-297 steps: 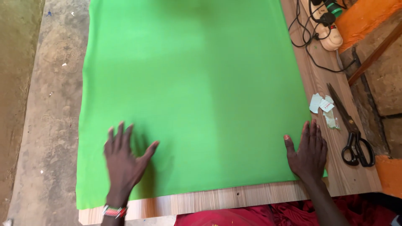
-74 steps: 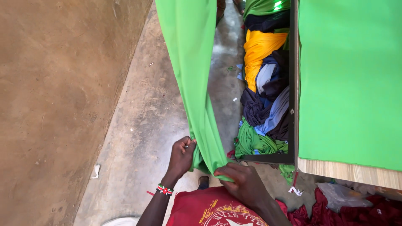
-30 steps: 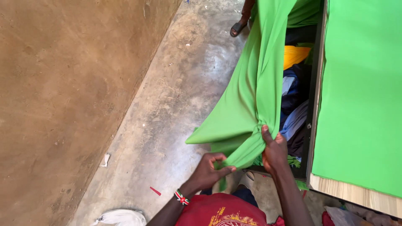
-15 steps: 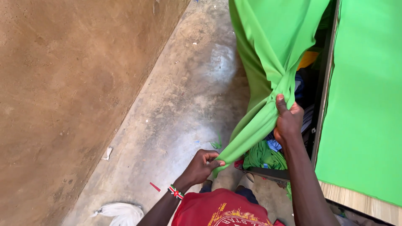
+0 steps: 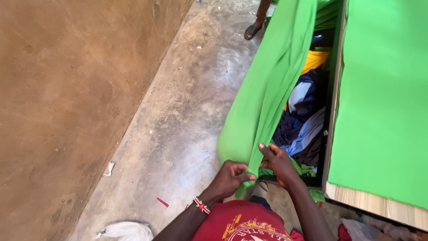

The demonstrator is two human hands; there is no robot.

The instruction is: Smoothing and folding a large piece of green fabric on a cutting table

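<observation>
A long length of bright green cloth (image 5: 272, 89) hangs off the table's left side and stretches away from me over the floor. My left hand (image 5: 229, 176) pinches its near end from below, a beaded band on the wrist. My right hand (image 5: 278, 160) grips the same gathered end just to the right, thumb over the fold. More green cloth (image 5: 383, 98) lies flat on the wooden table (image 5: 379, 207) at the right.
Under the table sits a shelf stuffed with folded clothes (image 5: 305, 120) in yellow, blue and dark colours. Another person's sandalled foot (image 5: 254, 29) stands at the far end. A brown wall (image 5: 67, 89) runs along the left; a white bag (image 5: 125, 231) and paper scraps lie on the concrete floor.
My hands have come closer together at the cloth's near end and sit lower. The twisted, bunched cloth has loosened into a longer, flatter hanging strip.
</observation>
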